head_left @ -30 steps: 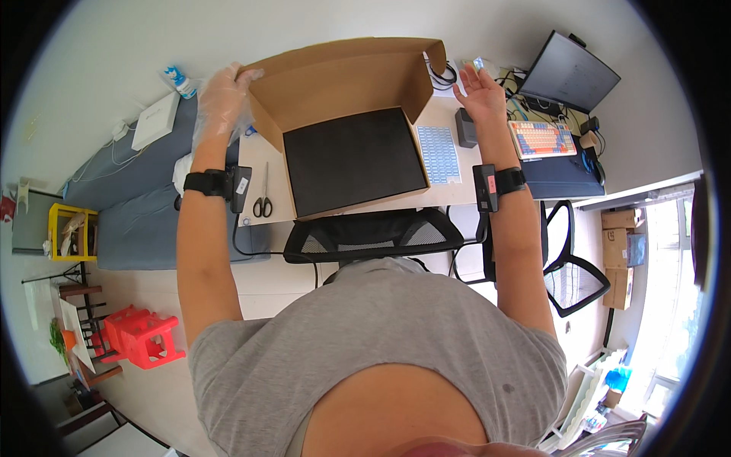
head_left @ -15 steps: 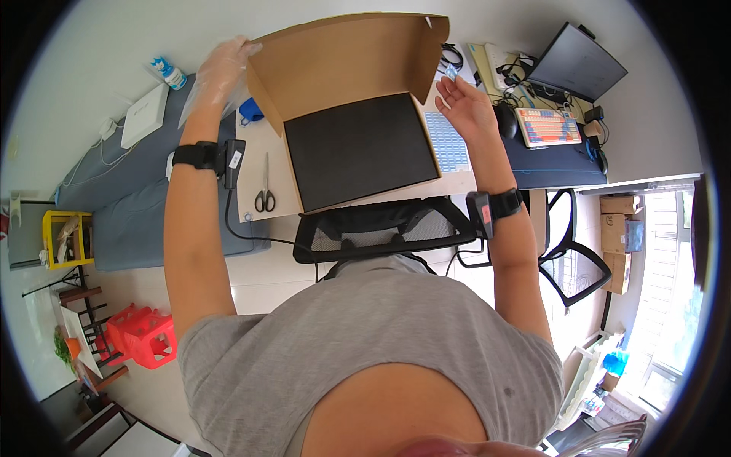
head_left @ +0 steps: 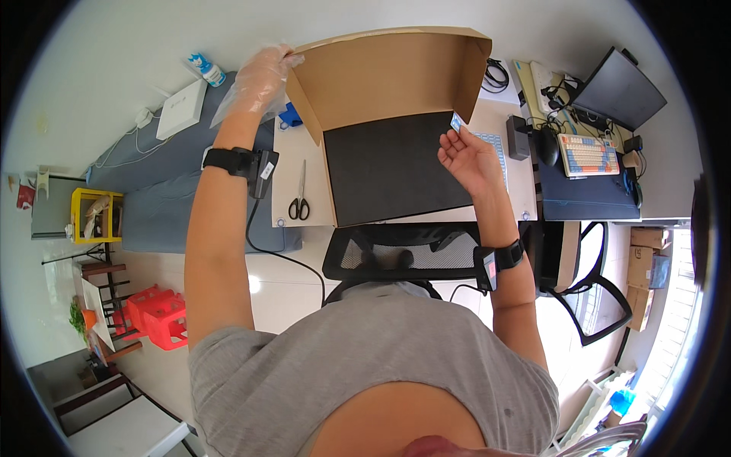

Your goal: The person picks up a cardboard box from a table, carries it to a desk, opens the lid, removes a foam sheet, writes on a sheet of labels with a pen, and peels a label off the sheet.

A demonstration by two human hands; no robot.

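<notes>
- Currently: cardboard box [head_left: 396,84] sits open on the white desk [head_left: 293,156], lid flap raised, black pad [head_left: 392,167] lying flat inside.
- Left hand [head_left: 259,76], in a clear plastic glove, grips the lid's upper left corner.
- Right hand [head_left: 468,156] is bare, over the pad's right edge, pinching a small blue-white card [head_left: 456,122] by the lid's right side flap.
- Scissors [head_left: 299,198] lie on the desk left of the box.
- Keyboard [head_left: 585,154] and laptop [head_left: 618,90] are further right, well apart.
</notes>
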